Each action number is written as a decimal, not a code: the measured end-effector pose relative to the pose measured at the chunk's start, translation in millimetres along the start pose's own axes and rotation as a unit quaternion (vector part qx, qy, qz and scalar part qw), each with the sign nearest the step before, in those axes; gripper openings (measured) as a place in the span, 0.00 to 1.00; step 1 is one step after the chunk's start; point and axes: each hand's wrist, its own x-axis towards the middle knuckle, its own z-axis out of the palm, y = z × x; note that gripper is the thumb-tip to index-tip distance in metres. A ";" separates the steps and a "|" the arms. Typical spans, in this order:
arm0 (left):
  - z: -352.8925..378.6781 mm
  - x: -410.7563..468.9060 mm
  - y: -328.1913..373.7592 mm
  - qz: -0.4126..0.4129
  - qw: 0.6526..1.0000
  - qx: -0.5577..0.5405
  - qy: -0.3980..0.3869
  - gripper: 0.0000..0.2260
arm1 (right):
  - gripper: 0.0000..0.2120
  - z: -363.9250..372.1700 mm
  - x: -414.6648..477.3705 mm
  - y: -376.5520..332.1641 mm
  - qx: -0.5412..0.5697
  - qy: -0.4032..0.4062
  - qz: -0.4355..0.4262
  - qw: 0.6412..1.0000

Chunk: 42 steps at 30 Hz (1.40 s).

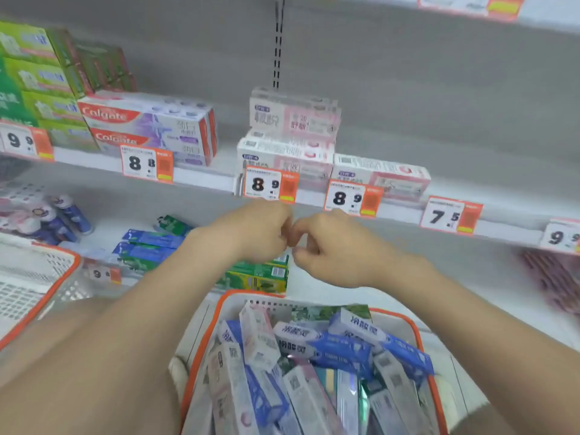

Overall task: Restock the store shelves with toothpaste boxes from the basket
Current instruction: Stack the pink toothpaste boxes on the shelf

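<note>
A white basket with an orange rim sits low in front of me, full of several toothpaste boxes, mostly blue-and-white and pale pink. My left hand and my right hand hover side by side above the basket, just below the edge of the upper shelf. Both hands have curled fingers and hold no box; their fingertips nearly meet. On that shelf stand three pink-and-white toothpaste boxes, two stacked at the left and one to the right.
Colgate boxes and green boxes fill the upper shelf's left part; its right part is bare. Price tags line the shelf edge. The lower shelf holds blue and green boxes. A second orange-rimmed basket stands at the left.
</note>
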 end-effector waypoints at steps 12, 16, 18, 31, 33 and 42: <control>134.6 -49.0 11.0 -0.085 0.899 0.213 -0.374 0.43 | 0.03 77.9 -91.4 -5.7 -0.147 -0.319 0.015 0.936; 166.5 -55.0 -7.7 -0.121 0.911 0.166 -0.358 0.55 | 0.02 98.3 -94.7 -4.4 -0.178 -0.313 -0.022 0.933; 173.3 -54.2 -13.2 -0.130 0.917 0.135 -0.353 0.57 | 0.08 117.2 -97.4 0.4 -0.192 -0.348 -0.027 0.917; 179.7 -53.6 -21.1 -0.182 0.945 0.063 -0.266 0.15 | 0.48 199.6 -130.6 6.3 -0.026 -0.252 0.153 0.955; 174.3 -58.5 -15.9 -0.184 0.930 0.070 -0.312 0.11 | 0.50 202.5 -129.0 12.9 0.003 -0.247 0.184 0.951; 160.6 -60.6 -25.9 -0.227 0.917 -0.035 -0.326 0.16 | 0.31 148.5 -101.6 26.1 0.211 -0.225 0.260 0.915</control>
